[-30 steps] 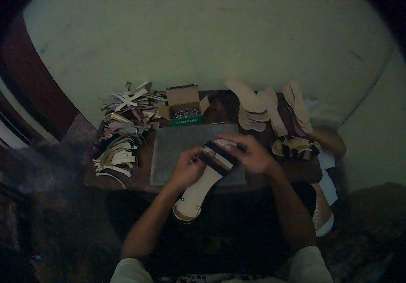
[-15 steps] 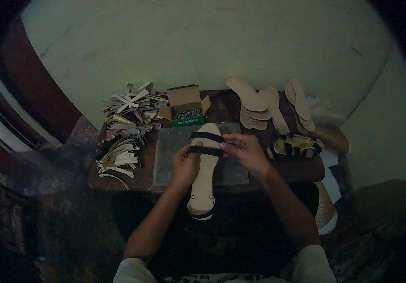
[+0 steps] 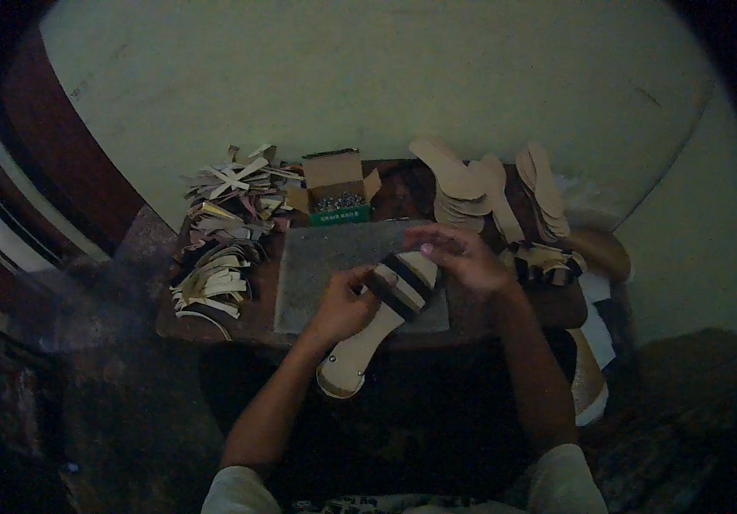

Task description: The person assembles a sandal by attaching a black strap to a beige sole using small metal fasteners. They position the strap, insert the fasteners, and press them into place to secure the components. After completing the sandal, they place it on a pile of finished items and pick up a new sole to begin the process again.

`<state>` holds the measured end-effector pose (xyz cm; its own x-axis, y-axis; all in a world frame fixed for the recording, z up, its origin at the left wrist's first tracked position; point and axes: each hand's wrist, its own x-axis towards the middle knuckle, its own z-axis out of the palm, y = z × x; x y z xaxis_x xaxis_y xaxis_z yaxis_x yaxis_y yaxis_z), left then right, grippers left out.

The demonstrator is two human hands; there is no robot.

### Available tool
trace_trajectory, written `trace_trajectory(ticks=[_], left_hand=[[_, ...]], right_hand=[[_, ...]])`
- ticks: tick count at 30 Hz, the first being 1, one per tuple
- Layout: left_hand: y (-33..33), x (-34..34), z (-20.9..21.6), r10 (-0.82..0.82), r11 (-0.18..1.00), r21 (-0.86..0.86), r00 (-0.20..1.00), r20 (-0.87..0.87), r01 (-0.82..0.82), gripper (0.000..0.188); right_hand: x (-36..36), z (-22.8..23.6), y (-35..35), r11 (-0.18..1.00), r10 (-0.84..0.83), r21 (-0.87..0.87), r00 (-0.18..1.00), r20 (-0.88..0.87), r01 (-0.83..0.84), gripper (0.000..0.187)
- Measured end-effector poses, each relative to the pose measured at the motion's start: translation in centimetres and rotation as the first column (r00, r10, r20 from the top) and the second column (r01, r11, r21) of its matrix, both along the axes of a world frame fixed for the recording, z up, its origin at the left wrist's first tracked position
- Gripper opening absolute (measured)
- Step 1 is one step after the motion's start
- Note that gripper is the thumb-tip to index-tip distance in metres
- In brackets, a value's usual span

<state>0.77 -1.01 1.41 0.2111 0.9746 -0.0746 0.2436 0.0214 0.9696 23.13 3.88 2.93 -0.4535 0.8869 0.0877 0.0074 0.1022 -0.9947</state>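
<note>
**Sandal sole held over the work mat**

While my left hand (image 3: 343, 307) grips the sandal sole (image 3: 377, 330) at its waist, my right hand (image 3: 458, 257) pinches the dark straps (image 3: 403, 283) at the toe, above the grey mat (image 3: 317, 265). I'd judge the straps need even tension, with the sole braced steady.

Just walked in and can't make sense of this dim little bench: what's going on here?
A person is holding a sandal sole with dark straps across its front over a grey mat on a small wooden table. The left hand grips its middle; the right hand is at the strapped toe end. The heel hangs past the table's near edge. Cut strips are heaped at the left, an open cardboard box sits behind the mat, and stacked soles lie at the right.
</note>
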Motion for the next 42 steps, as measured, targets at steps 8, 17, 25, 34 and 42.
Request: trace_trajectory(ticks=[8,17,25,34,42], left_hand=[[-0.5,0.0,-1.7,-0.164,0.974,0.153,0.986,-0.043,0.169,0.020],[-0.8,0.7,-2.8,-0.095,0.984,0.160,0.989,0.113,0.076,0.026],[-0.8,0.9,-2.7,-0.071,0.988,0.144,0.994,0.080,0.059,0.027],[-0.5,0.6,-2.3,-0.123,0.966,0.224,0.991,-0.049,0.131,0.015],[0.8,-0.8,-2.5,0.029,0.998,-0.059,0.971,0.237,-0.015,0.029]], right_hand=[[-1.2,0.4,-0.9,0.980,0.198,-0.029,0.951,0.239,-0.197,0.025],[-1.6,0.7,-1.2,0.985,0.162,0.009,0.942,0.293,-0.172,0.024],[-1.5,0.9,-1.1,0.986,0.108,0.077,0.911,0.399,-0.151,0.021],[-0.6,0.5,-0.9,0.974,0.186,0.041,0.897,0.400,-0.221,0.025],[-0.9,1.2,-0.9,0.976,0.106,0.149,0.946,0.306,-0.158,0.034]])
